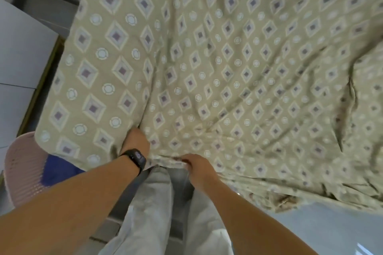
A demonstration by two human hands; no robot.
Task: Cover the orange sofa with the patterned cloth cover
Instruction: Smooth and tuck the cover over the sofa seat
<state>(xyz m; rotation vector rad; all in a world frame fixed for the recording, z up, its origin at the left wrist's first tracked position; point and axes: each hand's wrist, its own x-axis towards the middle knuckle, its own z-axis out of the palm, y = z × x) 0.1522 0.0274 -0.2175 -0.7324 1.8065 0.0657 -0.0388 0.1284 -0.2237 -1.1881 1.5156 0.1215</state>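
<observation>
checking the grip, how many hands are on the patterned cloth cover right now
2. The left hand, with a black wristband, is pushed into a fold of the beige diamond-patterned cloth cover near its front edge; the right hand pinches that front edge just beside it.

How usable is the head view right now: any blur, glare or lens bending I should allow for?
Head view: the beige diamond-patterned cloth cover is soft with motion blur, worst toward the right edge; wide-angle bending curves the white wall panels at left; a bright glare patch sits on the pale glossy floor at bottom right; the left hand and right hand at the near hem are evenly lit.
</observation>
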